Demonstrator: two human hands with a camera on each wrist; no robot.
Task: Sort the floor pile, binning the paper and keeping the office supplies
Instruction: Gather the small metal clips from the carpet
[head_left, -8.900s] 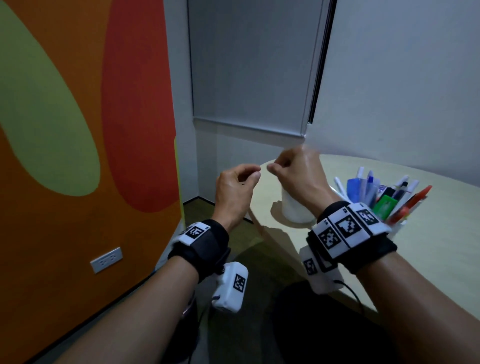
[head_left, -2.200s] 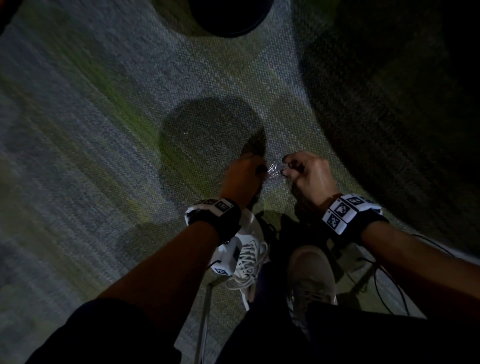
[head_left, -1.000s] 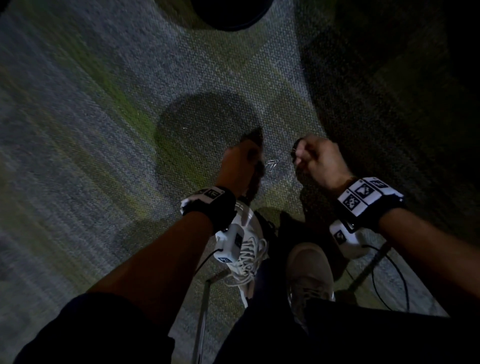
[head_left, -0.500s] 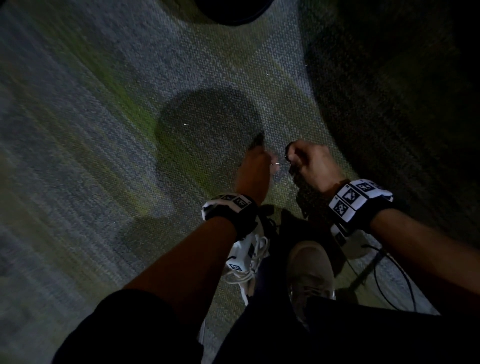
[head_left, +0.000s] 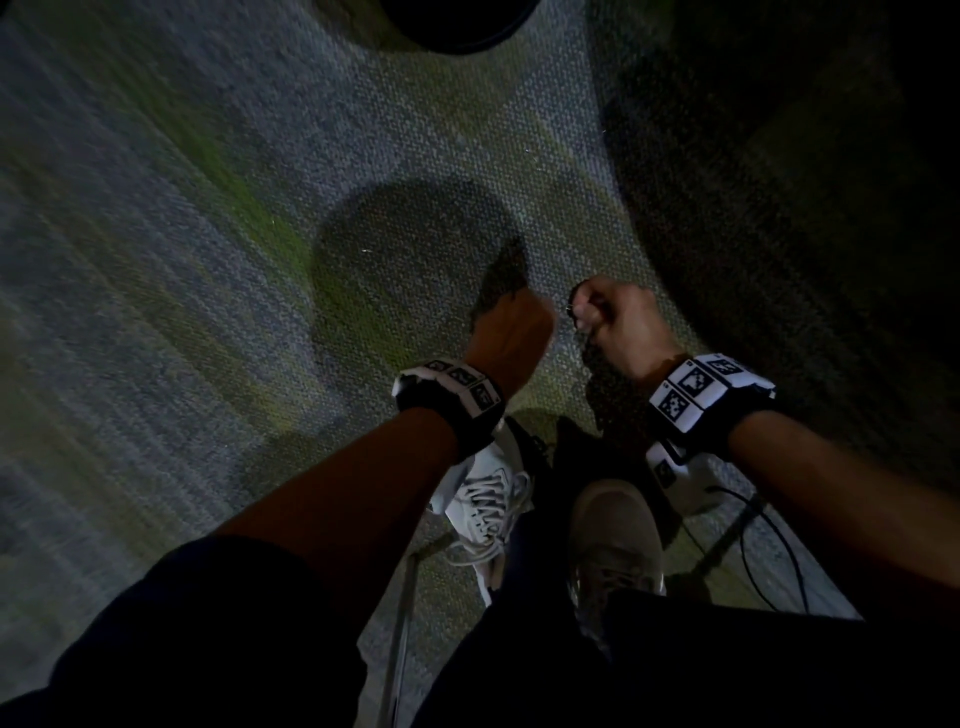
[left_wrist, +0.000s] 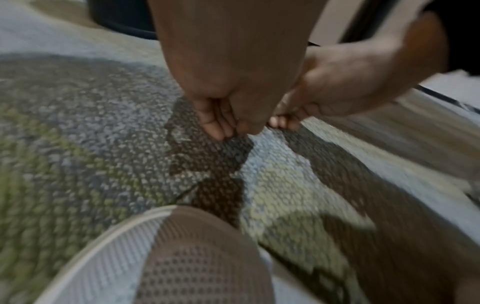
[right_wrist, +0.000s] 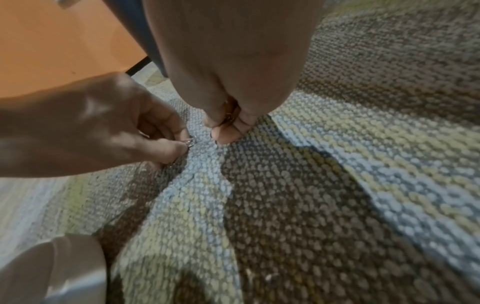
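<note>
Left hand (right_wrist: 109, 131) half hides pinched paper clip (right_wrist: 189, 142).

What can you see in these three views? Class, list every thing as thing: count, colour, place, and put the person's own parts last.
Carpet: one, grey-blue with green patches, covers the floor.
Round dark object: one, black, top edge of the head view, on the carpet; what it is cannot be told.
Paper clip: at least one, silvery, at the left fingertips just above the carpet.
Wall panel: one, orange, upper left of the right wrist view.
Cable: one, black, on the floor by the right forearm.
Shoes: two, pale, below the hands.
Wrist bands: two, black with white markers.
Left hand: one, pinching the paper clip.
Right hand: one, fingers curled round small silvery bits, likely more clips.
</note>
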